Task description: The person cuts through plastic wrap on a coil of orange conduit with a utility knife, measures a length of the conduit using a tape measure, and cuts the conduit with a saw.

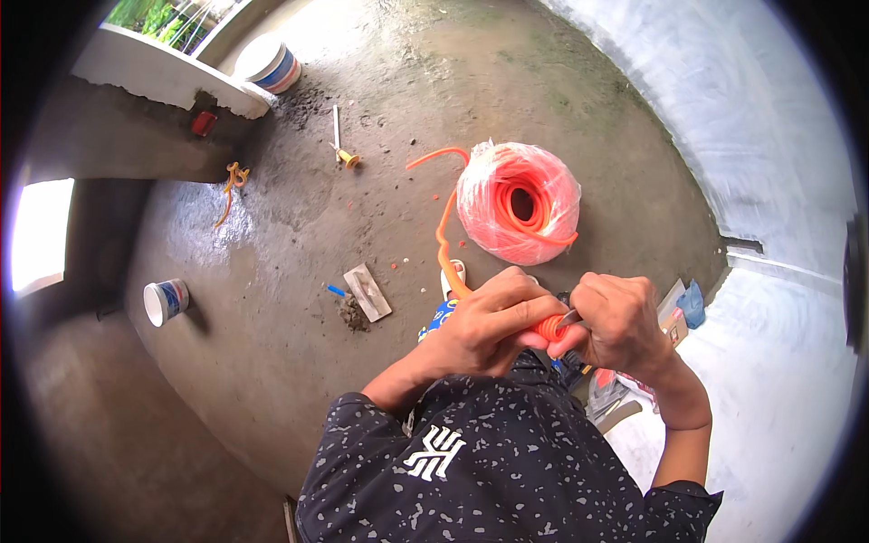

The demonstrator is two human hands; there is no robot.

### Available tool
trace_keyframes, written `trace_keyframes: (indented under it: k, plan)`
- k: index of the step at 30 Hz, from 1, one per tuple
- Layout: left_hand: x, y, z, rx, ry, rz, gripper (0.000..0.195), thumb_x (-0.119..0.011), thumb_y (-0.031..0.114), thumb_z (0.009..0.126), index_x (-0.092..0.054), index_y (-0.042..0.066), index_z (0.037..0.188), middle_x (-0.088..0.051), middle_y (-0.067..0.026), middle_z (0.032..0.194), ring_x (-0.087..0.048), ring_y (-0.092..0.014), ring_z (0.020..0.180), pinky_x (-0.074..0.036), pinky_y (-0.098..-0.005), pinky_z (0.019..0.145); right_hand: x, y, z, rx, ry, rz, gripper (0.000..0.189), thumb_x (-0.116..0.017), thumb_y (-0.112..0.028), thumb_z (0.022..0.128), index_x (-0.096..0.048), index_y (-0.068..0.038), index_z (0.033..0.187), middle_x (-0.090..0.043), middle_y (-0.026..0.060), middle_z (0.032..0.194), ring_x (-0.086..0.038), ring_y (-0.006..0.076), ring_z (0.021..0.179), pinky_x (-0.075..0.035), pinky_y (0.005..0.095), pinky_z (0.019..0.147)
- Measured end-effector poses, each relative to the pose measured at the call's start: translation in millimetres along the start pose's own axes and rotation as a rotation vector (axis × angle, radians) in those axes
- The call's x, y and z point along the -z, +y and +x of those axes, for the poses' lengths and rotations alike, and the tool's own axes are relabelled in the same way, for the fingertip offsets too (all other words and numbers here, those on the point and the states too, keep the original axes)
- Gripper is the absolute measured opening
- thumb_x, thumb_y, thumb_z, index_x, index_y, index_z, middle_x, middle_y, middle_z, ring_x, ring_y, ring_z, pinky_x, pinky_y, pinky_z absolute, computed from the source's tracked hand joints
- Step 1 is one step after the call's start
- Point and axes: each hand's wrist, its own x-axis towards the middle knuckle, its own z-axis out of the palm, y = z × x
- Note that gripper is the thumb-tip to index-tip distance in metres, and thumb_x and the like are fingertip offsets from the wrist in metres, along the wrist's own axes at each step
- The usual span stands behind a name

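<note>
My left hand (492,324) grips the end of an orange corrugated conduit (445,248) in front of my chest. The conduit runs from the hand up to a plastic-wrapped coil (475,217) of the same conduit, which lies on the concrete floor. My right hand (614,322) is closed around a tool with a metal blade (571,317), its handle hidden in the fingers. The blade touches the ribbed conduit end (551,328) between the two hands. A second loose end of conduit (560,241) lies across the coil's front.
A plastering float (368,292) lies on the floor by a blue piece (336,290). A yellow-handled tool (348,159) lies farther off. White buckets (165,302) stand or lie left. Orange scraps (234,178) lie near the wall. Bags and a box (674,328) are by the right wall.
</note>
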Motion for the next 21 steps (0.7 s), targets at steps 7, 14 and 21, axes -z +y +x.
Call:
trace_keyframes:
  k: [7,14,21]
  plan:
    - [-6,3,5,-0.071,-0.027,-0.012,0.033,-0.069,0.019,0.084,-0.063,0.000,0.111,-0.061,-0.0119,0.093,-0.059,-0.028,0.085,-0.047,-0.0395,0.077,13,-7,-7,-0.016,-0.042,0.029,0.056,-0.063,-0.060,0.079,-0.049,-0.007,0.068,-0.047,0.0034,0.059,-0.054,0.0207,0.048,-0.042,0.0322,0.043]
    - [-11,8,4,-0.054,-0.080,-0.131,0.036,-0.071,0.019,0.083,-0.063,-0.001,0.112,-0.061,-0.0121,0.093,-0.060,-0.027,0.084,-0.048,-0.0383,0.074,17,-9,-15,0.075,0.006,-0.046,0.058,-0.059,-0.061,0.081,-0.049,-0.006,0.069,-0.047,0.0045,0.060,-0.054,0.0207,0.048,-0.040,0.0316,0.042]
    - [-17,5,5,-0.218,0.071,0.052,0.036,-0.072,0.015,0.080,-0.063,-0.003,0.110,-0.061,-0.0129,0.094,-0.060,-0.028,0.083,-0.049,-0.0392,0.072,7,-22,-24,-0.097,0.028,0.090,0.053,-0.059,-0.054,0.085,-0.048,-0.005,0.069,-0.048,0.0053,0.059,-0.056,0.0229,0.047,-0.041,0.0346,0.042]
